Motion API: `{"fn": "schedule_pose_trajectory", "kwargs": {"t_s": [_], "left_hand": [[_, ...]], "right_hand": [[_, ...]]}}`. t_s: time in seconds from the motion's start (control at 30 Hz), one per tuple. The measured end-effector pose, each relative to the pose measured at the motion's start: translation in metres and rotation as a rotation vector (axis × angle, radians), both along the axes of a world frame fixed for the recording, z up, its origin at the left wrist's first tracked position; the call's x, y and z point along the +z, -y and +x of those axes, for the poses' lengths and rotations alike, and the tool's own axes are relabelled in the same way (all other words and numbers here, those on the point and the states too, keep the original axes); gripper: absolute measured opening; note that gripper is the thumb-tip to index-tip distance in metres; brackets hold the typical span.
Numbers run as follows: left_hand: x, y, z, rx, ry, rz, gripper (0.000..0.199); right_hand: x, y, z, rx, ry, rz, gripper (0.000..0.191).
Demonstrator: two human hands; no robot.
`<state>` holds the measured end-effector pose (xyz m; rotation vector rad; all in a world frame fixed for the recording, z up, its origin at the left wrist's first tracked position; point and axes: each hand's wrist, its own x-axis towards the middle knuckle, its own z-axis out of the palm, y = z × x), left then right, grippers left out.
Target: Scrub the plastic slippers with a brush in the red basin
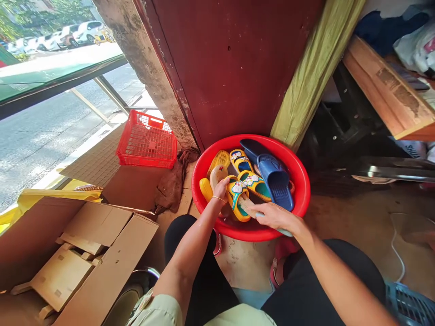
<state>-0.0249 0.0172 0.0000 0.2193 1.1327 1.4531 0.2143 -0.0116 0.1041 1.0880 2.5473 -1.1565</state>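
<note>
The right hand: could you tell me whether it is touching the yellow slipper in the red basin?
Touching. The head view shows the right hand with its fingers against the lower end of the yellow slipper inside the red basin.

Dark red metal panel, stained concrete pillar to its L, olive cloth down its R edge. Big window onto grey street, white cars parked beyond, bright daylight outside. Red plastic crate by the glass, open cardboard box nearby. Worn concrete floor, white cable across it. Wooden board upper R.
</note>
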Motion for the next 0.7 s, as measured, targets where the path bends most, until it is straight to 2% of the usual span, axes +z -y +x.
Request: {"fn": "schedule_pose_trajectory", "kwargs": {"t_s": [0.1, 0.17, 0.3, 0.43, 0.5, 0.57, 0.63, 0.7], "left_hand": [[-0.003, -0.010, 0.002, 0.060, 0.013, -0.013, 0.027], [-0.003, -0.015, 0.006, 0.062, 0.022, -0.004, 0.028], [-0.001, -0.014, 0.014, 0.038, 0.025, 0.070, 0.035], [0.002, -0.008, 0.013, -0.033, 0.026, 0.103, 0.039], [0.002, -0.006, 0.010, -0.015, 0.005, 0.068, 0.035], [0.001, -0.007, 0.009, 0.028, -0.011, 0.037, 0.030], [-0.002, -0.011, 0.010, 0.064, -0.019, 0.014, 0.029], [-0.004, -0.016, 0.011, 0.091, -0.030, -0.022, 0.027]], "right_hand": [[0.006, 0.004, 0.033, 0.038, 0.058, -0.080, 0.058], [0.005, 0.005, 0.045, 0.026, 0.110, -0.069, 0.060], [-0.001, 0.006, 0.033, -0.095, 0.299, 0.112, 0.068], [0.007, 0.003, 0.018, -0.020, 0.244, 0.102, 0.062], [0.015, 0.000, 0.026, -0.001, 0.195, 0.078, 0.061], [0.020, -0.004, 0.038, -0.062, 0.192, 0.115, 0.062], [0.021, -0.005, 0.047, -0.124, 0.174, 0.171, 0.062], [0.019, 0.000, 0.046, -0.120, 0.144, 0.199, 0.062]]}}
